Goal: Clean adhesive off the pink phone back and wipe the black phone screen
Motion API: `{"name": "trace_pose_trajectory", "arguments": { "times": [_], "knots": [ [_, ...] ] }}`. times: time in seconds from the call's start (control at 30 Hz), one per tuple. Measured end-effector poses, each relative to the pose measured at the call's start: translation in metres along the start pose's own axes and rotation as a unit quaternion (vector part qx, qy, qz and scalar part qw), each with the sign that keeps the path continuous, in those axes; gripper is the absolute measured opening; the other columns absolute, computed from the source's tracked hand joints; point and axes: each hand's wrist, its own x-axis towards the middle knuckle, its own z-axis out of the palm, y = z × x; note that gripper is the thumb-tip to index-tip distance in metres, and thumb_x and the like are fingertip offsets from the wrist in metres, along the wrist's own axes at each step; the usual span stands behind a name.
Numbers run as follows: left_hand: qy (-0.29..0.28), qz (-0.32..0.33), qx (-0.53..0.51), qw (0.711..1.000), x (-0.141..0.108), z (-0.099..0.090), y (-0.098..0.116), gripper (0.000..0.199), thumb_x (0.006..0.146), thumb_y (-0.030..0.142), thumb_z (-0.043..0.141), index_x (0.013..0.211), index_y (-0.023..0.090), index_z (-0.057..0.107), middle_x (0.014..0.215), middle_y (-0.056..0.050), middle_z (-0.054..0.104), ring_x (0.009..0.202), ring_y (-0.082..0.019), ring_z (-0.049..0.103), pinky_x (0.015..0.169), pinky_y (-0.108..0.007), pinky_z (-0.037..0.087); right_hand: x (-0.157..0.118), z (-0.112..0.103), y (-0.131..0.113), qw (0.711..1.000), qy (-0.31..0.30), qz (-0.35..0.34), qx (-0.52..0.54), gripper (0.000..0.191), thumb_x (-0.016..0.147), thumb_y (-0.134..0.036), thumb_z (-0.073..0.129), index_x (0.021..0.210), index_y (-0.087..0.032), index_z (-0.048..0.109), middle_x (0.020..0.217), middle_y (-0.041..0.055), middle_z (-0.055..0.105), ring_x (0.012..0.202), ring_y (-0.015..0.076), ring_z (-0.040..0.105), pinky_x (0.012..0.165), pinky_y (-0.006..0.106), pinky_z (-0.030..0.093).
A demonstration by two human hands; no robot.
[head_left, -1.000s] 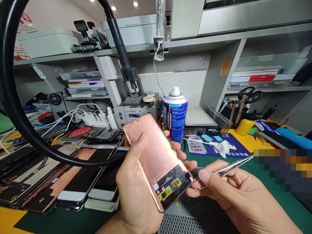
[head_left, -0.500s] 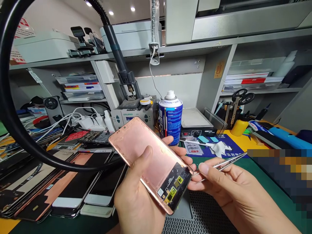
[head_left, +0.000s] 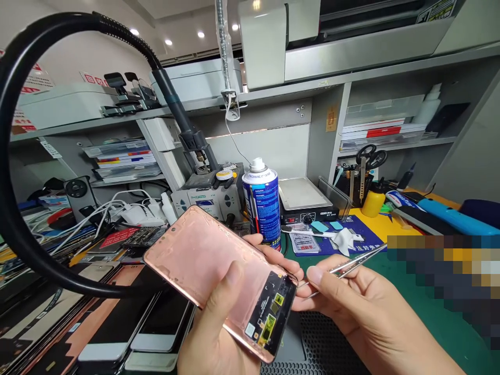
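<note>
A phone screen panel (head_left: 203,255) lies tilted across my left hand (head_left: 222,323), its copper-coloured back facing up. The left thumb presses on that back and the fingers wrap round the far edge. Near the panel's lower right end is a black strip with a small circuit area (head_left: 269,312) and yellowish patches. My right hand (head_left: 351,297) pinches a pair of metal tweezers (head_left: 353,263) between thumb and fingers. The tweezer tips are close to the panel's right corner and the left fingertips; whether they touch it I cannot tell.
Several phone screens (head_left: 105,333) lie at the left under a black hose (head_left: 78,284). Behind the panel stand a blue spray can (head_left: 261,208), a hot-air station (head_left: 207,200) and a flat heating plate (head_left: 307,195). A white brush (head_left: 312,230) and crumpled tissue (head_left: 344,240) lie right of the can.
The view has shifted, so the background sits lower and further left. The panel appears lower left and a little flatter in tilt. Both hands keep their holds.
</note>
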Motion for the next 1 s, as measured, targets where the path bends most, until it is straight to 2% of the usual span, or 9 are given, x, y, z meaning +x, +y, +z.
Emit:
{"name": "trace_pose_trajectory", "arguments": {
  "times": [0.2,0.43,0.67,0.77,0.87,1.0],
  "knots": [
    [0.024,0.001,0.005,1.000,0.0016,0.0033,-0.0003,0.023,0.084,0.036,0.059,0.096,0.020,0.070,0.086,-0.010,0.068,0.085,-0.028,0.067,0.083,-0.046,0.055,-0.0018,0.0027,-0.0023,1.000,-0.002,0.001,0.021,0.031,0.078,-0.045,0.080,0.070,-0.017,0.067,0.070,0.0052,0.076,0.076,0.0242,0.074,0.084,0.037,0.056],
    [0.016,-0.014,-0.002,1.000,0.0047,-0.0029,-0.0018,0.026,0.076,0.038,0.068,0.095,0.021,0.072,0.087,-0.010,0.070,0.087,-0.029,0.067,0.091,-0.050,0.053,-0.0009,0.0047,-0.0058,0.999,-0.024,-0.005,0.042,0.030,0.076,-0.043,0.082,0.067,-0.018,0.068,0.072,0.0065,0.077,0.080,0.0228,0.074,0.081,0.031,0.058],
    [0.046,-0.020,0.006,0.999,0.0005,0.0000,0.0011,0.027,0.078,0.038,0.066,0.098,0.020,0.070,0.090,-0.011,0.068,0.091,-0.030,0.065,0.091,-0.052,0.052,-0.0019,0.0023,-0.0034,1.000,-0.005,0.001,0.021,0.031,0.078,-0.045,0.079,0.072,-0.017,0.071,0.077,0.0085,0.079,0.082,0.0232,0.074,0.085,0.033,0.056],
    [0.057,-0.031,0.007,0.998,-0.0018,0.0019,0.0025,0.026,0.080,0.038,0.064,0.099,0.021,0.070,0.093,-0.011,0.067,0.094,-0.031,0.064,0.093,-0.053,0.050,-0.0007,0.0028,-0.0035,1.000,0.022,0.003,-0.004,0.033,0.079,-0.048,0.078,0.072,-0.017,0.071,0.077,0.0083,0.078,0.082,0.0249,0.075,0.087,0.037,0.054],
    [0.053,-0.037,0.005,0.998,-0.0019,0.0024,0.0037,0.024,0.081,0.038,0.063,0.098,0.022,0.071,0.093,-0.010,0.067,0.094,-0.030,0.064,0.100,-0.054,0.046,0.0004,0.0028,-0.0036,0.999,0.038,0.004,-0.017,0.034,0.076,-0.050,0.080,0.073,-0.017,0.071,0.077,0.0081,0.078,0.080,0.0268,0.075,0.087,0.041,0.053],
    [0.044,-0.029,0.008,0.999,0.0000,0.0025,0.0042,0.022,0.082,0.037,0.061,0.094,0.023,0.072,0.091,-0.009,0.067,0.093,-0.030,0.064,0.103,-0.054,0.044,0.0000,0.0019,-0.0033,0.999,0.037,0.006,-0.007,0.033,0.075,-0.049,0.081,0.074,-0.017,0.071,0.076,0.0077,0.079,0.078,0.0260,0.075,0.086,0.040,0.053]
  ]
}}
